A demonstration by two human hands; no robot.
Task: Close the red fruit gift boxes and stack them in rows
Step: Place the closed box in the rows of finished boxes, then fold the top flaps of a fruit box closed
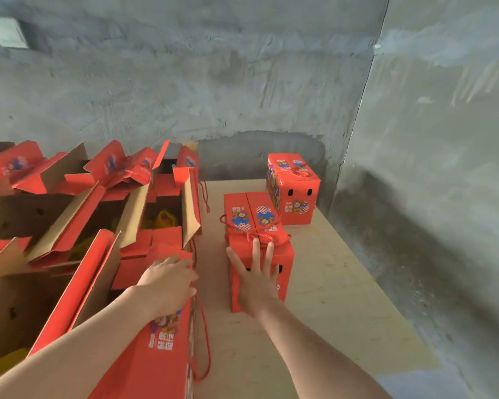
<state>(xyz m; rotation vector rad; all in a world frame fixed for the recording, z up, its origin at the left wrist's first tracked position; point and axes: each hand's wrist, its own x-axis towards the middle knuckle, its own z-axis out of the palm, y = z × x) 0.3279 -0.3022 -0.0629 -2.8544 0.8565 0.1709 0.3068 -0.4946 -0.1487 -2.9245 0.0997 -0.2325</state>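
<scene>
A closed red gift box (251,223) with a rope handle stands on the wooden board (329,269). My right hand (257,279) presses flat against its near side, fingers straight and spread. Behind it, in the corner, stands a second closed red box (296,194). My left hand (170,283) grips the top edge of the nearest open red box (156,349) at the lower left. Several more open red boxes (98,203) with raised flaps stand in rows on the left, with yellow contents showing inside some.
Rough grey concrete walls (213,82) close the space at the back and on the right. The wooden board extends toward me on the right of the closed boxes. Red rope handles (203,349) hang off the open boxes' right sides.
</scene>
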